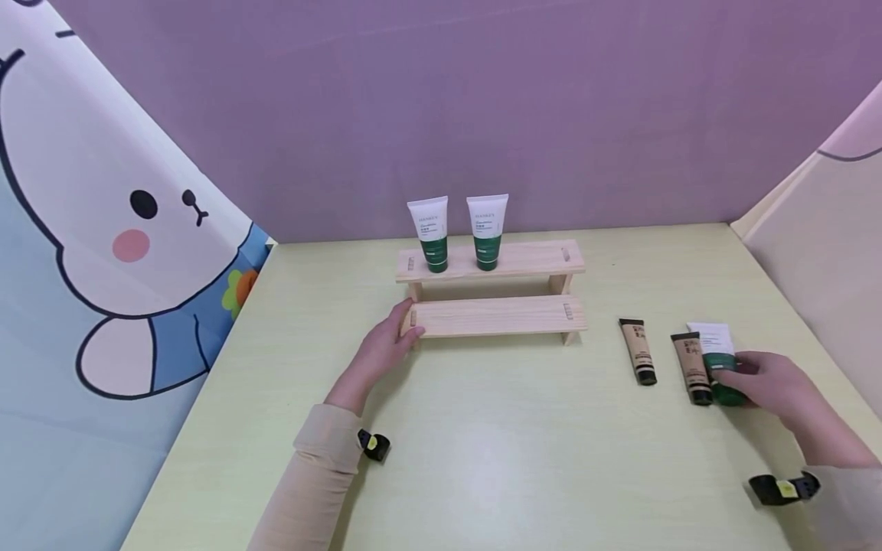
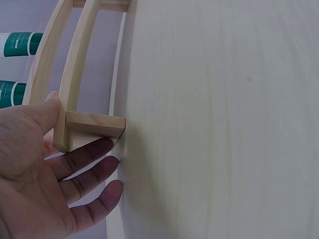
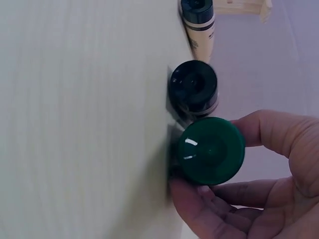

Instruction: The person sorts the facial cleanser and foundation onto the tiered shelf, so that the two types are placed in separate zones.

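A two-tier wooden rack [image 1: 496, 317] stands toward the back of the table. My left hand [image 1: 389, 342] holds the left end of its lower board, and in the left wrist view the thumb lies over the board [image 2: 75, 74] with the other fingers around its end. Two white and green squeeze tubes [image 1: 432, 233] stand caps down on the upper board. At the right, my right hand [image 1: 775, 383] grips a third white and green tube [image 1: 717, 340] lying on the table; its green cap [image 3: 212, 152] faces the right wrist camera. Close beside it lies a beige tube with a black cap [image 1: 691, 367].
Another beige tube [image 1: 638, 352] lies between the rack and the gripped tube. A purple cloth [image 1: 482, 115] hangs behind the light wooden table [image 1: 496, 444]. A printed cartoon sheet [image 1: 124, 229] lines the left side, and a pale sheet [image 1: 827, 245] the right.
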Tool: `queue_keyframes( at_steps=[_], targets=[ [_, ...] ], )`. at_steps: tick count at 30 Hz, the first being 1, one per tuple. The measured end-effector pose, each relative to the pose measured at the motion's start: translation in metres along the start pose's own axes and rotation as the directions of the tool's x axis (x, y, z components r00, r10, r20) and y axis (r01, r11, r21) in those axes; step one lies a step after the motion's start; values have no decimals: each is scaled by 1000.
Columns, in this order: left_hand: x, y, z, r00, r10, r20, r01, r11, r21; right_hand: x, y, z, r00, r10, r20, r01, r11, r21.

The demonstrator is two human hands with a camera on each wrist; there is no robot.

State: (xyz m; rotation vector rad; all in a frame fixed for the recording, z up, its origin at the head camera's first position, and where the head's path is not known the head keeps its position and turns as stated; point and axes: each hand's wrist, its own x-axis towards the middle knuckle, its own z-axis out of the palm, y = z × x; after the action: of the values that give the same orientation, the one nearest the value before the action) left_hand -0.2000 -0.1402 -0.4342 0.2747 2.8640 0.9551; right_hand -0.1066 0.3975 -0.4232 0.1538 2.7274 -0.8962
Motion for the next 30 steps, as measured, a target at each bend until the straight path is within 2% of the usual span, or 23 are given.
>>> queue_keyframes(
  at_steps=[10, 17, 30],
  targets=[
    [0, -2, 1, 1000, 7, -8, -7, 1000, -3, -5, -4, -3, 998, -28, -59, 27, 999, -19],
    [0, -2, 1, 1000, 16, -11, -16, 1000, -5, -4, -16, -4, 986, -47, -160, 32, 995, -91],
    [1, -3, 2, 1000, 23, -15, -23, 1000, 4, 0, -60, -4, 967, -115, -226, 135, 988, 73]
  ],
)
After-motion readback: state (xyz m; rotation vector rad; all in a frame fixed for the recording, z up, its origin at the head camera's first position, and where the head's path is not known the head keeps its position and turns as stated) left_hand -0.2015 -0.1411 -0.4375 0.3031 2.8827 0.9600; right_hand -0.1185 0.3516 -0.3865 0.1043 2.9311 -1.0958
